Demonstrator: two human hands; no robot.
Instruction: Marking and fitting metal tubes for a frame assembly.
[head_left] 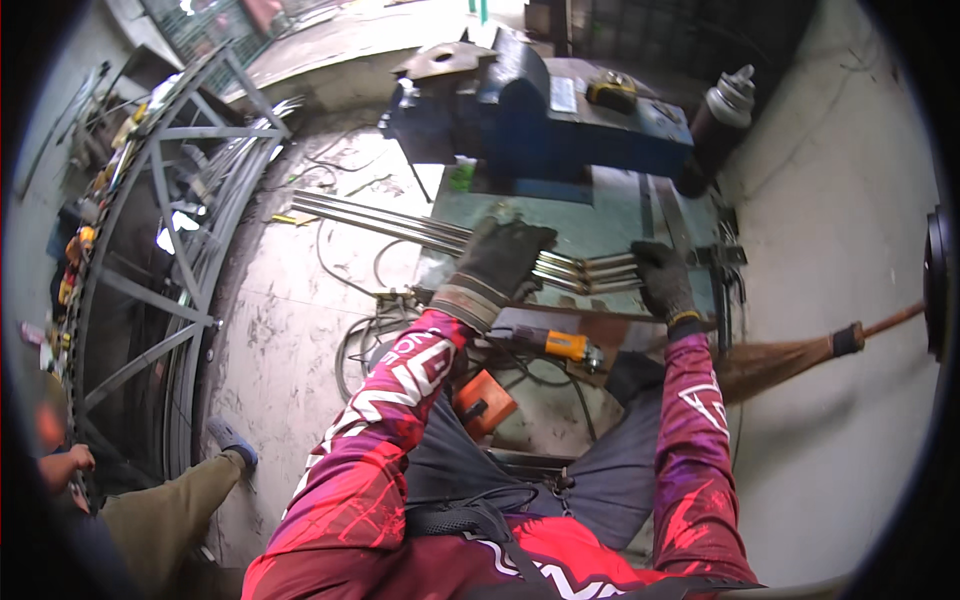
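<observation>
Both my hands wear dark work gloves. My left hand (500, 255) is wrapped over several long, shiny metal tubes (380, 222), which lie side by side and stretch far to the left. Its palm hides part of them. At the right, my right hand (662, 282) closes around the ends of several short metal tube pieces (612, 274). Between my hands, the short pieces meet the long tubes end to end at a slight angle. The tubes lie across a greenish flat work surface (590, 222). Whether they are joined I cannot tell.
Beyond the tubes stands a large blue vise-like machine (610, 145), with a yellow tape measure (612, 92) on top and a bottle (732, 98) beside it. Near my knees lie an orange angle grinder (560, 343) and cables (350, 350). A broom (785, 368) leans right; another person's leg (180, 500) shows left.
</observation>
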